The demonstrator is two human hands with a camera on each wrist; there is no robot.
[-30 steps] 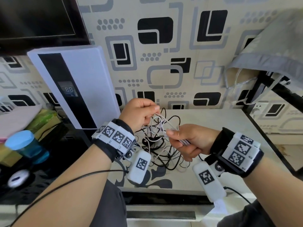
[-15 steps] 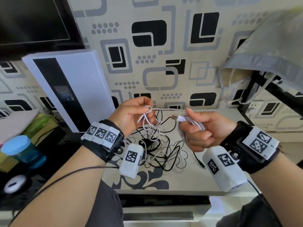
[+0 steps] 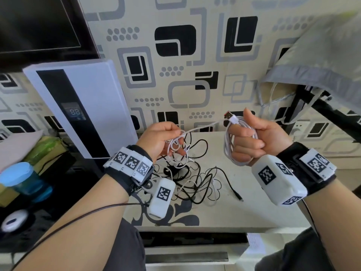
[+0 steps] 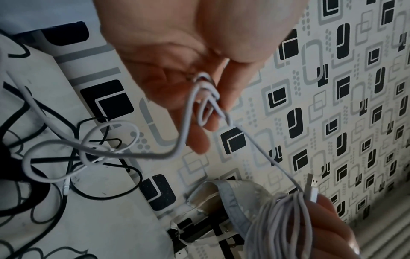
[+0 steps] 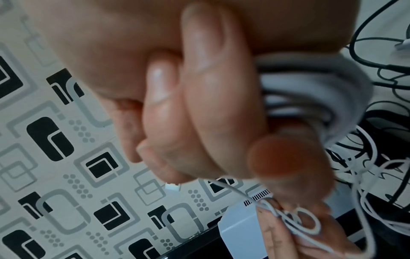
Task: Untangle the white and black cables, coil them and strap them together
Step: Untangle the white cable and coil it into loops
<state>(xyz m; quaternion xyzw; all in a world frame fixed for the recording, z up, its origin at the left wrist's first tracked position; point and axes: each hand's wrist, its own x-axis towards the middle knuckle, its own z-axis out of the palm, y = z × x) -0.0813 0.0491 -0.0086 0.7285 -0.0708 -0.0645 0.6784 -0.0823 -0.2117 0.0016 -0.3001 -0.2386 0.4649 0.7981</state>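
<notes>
wall (image 3: 195,61): beige, black-grey squares | screen (image 3: 39,24): dark, top left | table (image 3: 244,212): pale, black floral print

Bright, even daylight, soft faint shadows, wide-angle bending at head-view edges, blurred close fingers in both wrist views.

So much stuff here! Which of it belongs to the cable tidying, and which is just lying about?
Part of the job:
- white cable, partly coiled in the right hand, fed by the left hand
- black cable, loose on the table

Just lying about:
- white box with a display
- blue-lidded jar
- grey cloth
- dark screen
</notes>
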